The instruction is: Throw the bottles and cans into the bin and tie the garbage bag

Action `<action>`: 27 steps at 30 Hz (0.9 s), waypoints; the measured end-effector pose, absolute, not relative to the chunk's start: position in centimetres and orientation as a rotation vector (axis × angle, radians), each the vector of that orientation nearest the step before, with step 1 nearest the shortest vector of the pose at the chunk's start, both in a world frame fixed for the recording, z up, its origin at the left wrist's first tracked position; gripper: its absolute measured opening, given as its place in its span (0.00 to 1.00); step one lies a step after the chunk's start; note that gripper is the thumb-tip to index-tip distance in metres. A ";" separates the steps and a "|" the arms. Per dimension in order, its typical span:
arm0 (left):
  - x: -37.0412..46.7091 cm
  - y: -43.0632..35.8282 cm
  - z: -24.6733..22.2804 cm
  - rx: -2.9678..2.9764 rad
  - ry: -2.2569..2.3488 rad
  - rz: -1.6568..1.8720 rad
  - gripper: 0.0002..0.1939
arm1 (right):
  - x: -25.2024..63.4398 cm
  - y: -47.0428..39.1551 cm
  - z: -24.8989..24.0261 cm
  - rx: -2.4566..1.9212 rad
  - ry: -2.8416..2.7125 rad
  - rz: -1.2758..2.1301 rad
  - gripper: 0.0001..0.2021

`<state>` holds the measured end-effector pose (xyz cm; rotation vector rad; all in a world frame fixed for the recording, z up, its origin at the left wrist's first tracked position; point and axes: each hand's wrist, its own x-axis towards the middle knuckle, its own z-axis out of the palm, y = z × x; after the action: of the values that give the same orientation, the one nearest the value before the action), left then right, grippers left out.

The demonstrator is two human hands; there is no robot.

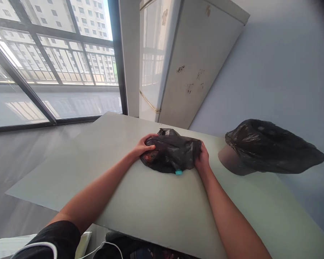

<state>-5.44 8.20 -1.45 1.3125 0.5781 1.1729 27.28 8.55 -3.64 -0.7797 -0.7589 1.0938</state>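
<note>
A black plastic bag (172, 153) lies on the pale table, bulging with contents. Something reddish shows faintly through its left side, and a small teal piece (179, 172) sticks out at its lower edge; I cannot make out what either is. My left hand (147, 144) is closed on the bag's left end, thumb on top. At the right end, my right hand (203, 156) grips the same bag, its fingers partly hidden behind the plastic.
To the right stands a bin (233, 162) lined with another black bag (275, 147), against the wall. A worn white refrigerator (189, 68) rises behind the table (151, 205). Sliding glass doors (56, 64) are at the left. A white cable (105, 244) hangs near the front edge.
</note>
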 end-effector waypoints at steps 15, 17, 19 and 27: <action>-4.8 9.0 -2.7 1.114 0.730 1.241 0.19 | 26.9 7.9 -3.5 -0.865 -1.041 1.108 0.24; -4.9 9.1 -2.7 1.034 0.728 1.266 0.19 | 26.9 8.2 -3.9 -0.886 -1.081 1.102 0.24; -4.9 9.2 -2.7 0.961 0.728 1.288 0.20 | 26.9 8.2 -4.1 -0.896 -1.117 1.107 0.26; -5.0 9.6 -3.3 0.830 0.769 1.279 0.20 | 26.7 9.0 -5.0 -0.982 -1.085 1.051 0.22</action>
<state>-4.98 9.62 -3.35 0.8305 0.7691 1.2790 26.71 8.96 -5.05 -0.9823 -1.0845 1.0515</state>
